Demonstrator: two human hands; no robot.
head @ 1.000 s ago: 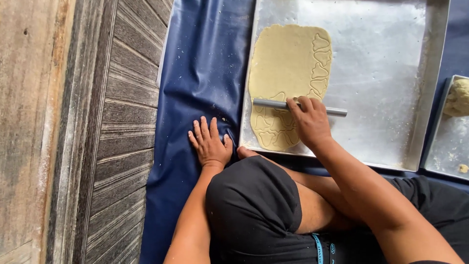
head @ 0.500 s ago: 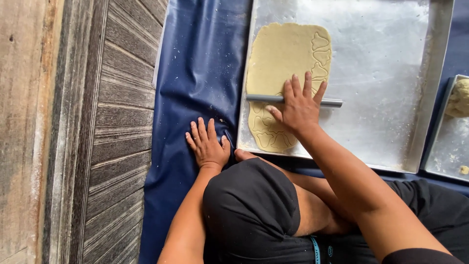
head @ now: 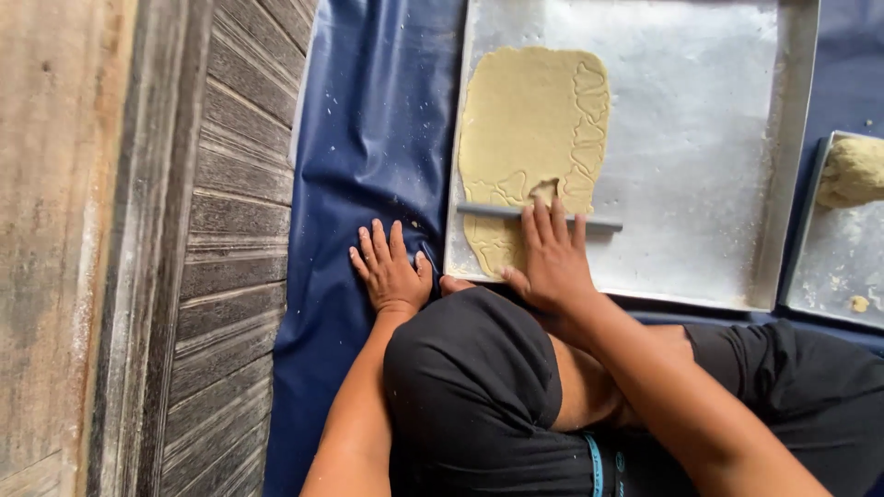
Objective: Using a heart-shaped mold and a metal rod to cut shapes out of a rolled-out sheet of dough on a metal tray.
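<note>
A flat sheet of pale yellow dough (head: 529, 129) lies in a large floured metal tray (head: 700, 138), with cut outlines along its right and lower edges. A thin grey rolling rod (head: 599, 223) lies across the dough's near end. My right hand (head: 552, 258) rests flat on the rod, fingers spread, pressing down on it. Flat on the blue plastic sheet (head: 378, 138), my left hand (head: 389, 269) sits just left of the tray's near corner, fingers apart. My knee in black fabric (head: 470, 387) sits below both hands.
A second smaller tray (head: 833, 267) at the right edge holds a lump of dough (head: 852, 170). Weathered wooden planks (head: 221, 239) run down the left side. The blue sheet continues under both trays.
My right hand has drawn the rod back toward me along the dough, from about mid-sheet to its near end. My left hand has stayed on the blue sheet.
</note>
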